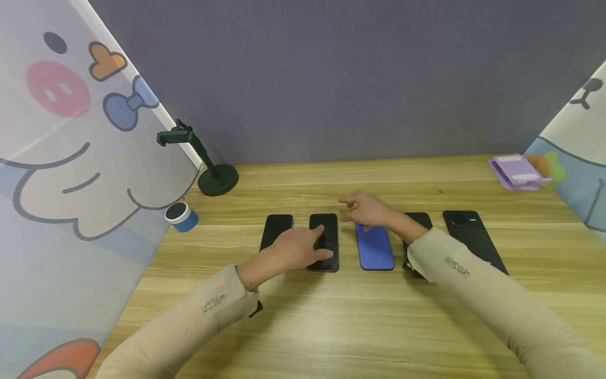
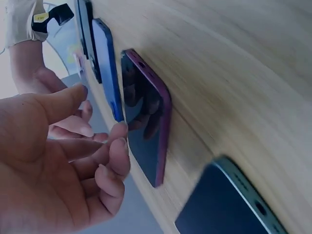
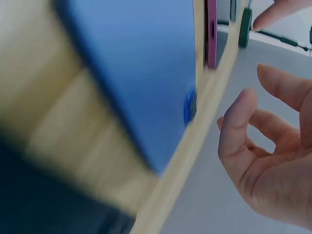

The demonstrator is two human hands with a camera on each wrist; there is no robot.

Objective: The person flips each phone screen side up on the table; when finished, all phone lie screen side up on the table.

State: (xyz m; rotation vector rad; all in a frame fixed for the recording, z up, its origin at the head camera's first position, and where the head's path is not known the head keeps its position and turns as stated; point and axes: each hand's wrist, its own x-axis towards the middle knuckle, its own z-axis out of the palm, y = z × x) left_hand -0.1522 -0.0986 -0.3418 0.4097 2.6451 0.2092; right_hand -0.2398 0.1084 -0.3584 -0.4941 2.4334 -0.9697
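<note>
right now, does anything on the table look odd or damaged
No visible damage. One small dark speck on the table, left of the purple stand, looks odd: a lone mark on pale wood, too small to identify.

Your head view looks forward and down from farther off over the counter (image 1: 331, 326), while your wrist views sit close and tipped sideways, the left facing rightward past your left fingers (image 2: 111, 185), the right facing leftward past your right fingers (image 3: 233, 124), both catching the blue phone (image 1: 375, 250) and the purple-edged phone (image 2: 148, 105).
</note>
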